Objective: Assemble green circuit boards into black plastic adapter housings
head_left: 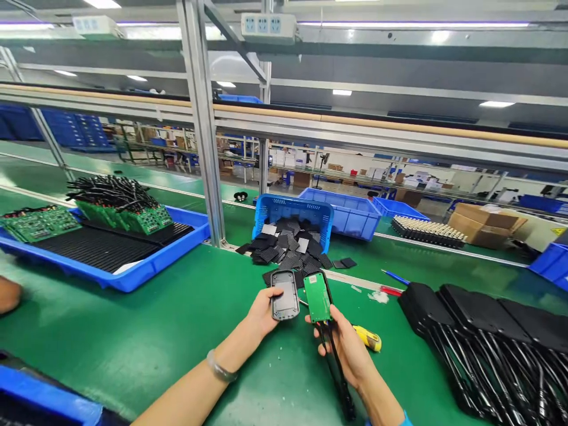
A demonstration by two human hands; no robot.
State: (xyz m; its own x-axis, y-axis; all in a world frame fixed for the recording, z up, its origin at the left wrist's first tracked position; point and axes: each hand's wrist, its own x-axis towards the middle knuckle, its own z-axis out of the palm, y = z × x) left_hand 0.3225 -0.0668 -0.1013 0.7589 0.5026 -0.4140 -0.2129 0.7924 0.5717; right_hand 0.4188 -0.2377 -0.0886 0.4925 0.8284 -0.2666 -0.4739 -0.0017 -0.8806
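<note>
Over the green bench, my left hand (pixel 265 309) is closed on a dark plastic casing half (pixel 284 296), its hollow inner face turned up. Just to the right, my right hand (pixel 344 343) grips a green circuit board (pixel 318 299) seated in a black casing, with black cables (pixel 336 373) hanging from its lower end. The two parts are held side by side, slightly apart. A yellow-handled screwdriver (pixel 368 338) lies beside my right hand, partly hidden by it. Beyond both hands, a tipped blue bin (pixel 293 204) spills black ribbed pads (pixel 284 248) onto the bench.
Left stands a blue tray (pixel 128 284) with wired circuit boards (pixel 146 219). Finished-looking black units with cables (pixel 483 313) are heaped on the right. A blue pen (pixel 394 276) and a red-handled tool (pixel 390 290) lie near them. A metal post (pixel 204 130) rises behind. Another person's hand (pixel 9 294) shows far left.
</note>
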